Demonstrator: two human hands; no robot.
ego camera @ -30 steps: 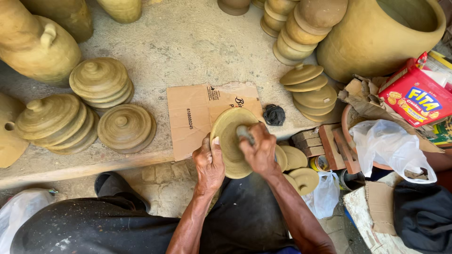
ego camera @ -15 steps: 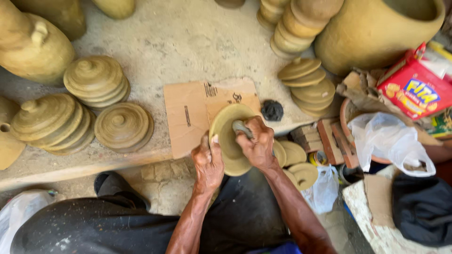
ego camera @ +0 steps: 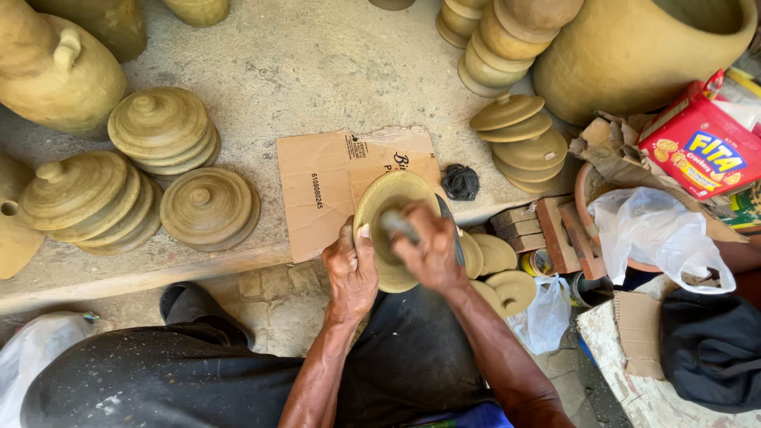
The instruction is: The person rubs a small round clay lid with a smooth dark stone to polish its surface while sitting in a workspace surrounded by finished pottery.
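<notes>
My left hand (ego camera: 352, 269) grips the left rim of a round, unfired clay lid (ego camera: 386, 196), held tilted over my lap with its hollow side facing me. My right hand (ego camera: 429, 248) is closed around a small grey tool (ego camera: 394, 223) and presses it against the inside of the lid. Both hands are dusted with clay. A flat piece of brown cardboard (ego camera: 329, 186) lies on the concrete slab just behind the lid.
Stacks of knobbed clay lids (ego camera: 162, 131) (ego camera: 208, 208) (ego camera: 86, 198) (ego camera: 523, 141) stand on the slab. Large clay pots (ego camera: 626, 51) (ego camera: 51, 71) sit behind. A dark rag (ego camera: 460, 181), a red cracker box (ego camera: 701, 150), a white plastic bag (ego camera: 658, 238) and more small lids (ego camera: 507, 285) lie at the right.
My right hand has slid the tool lower across the inside of the lid. The left hand keeps its grip on the rim.
</notes>
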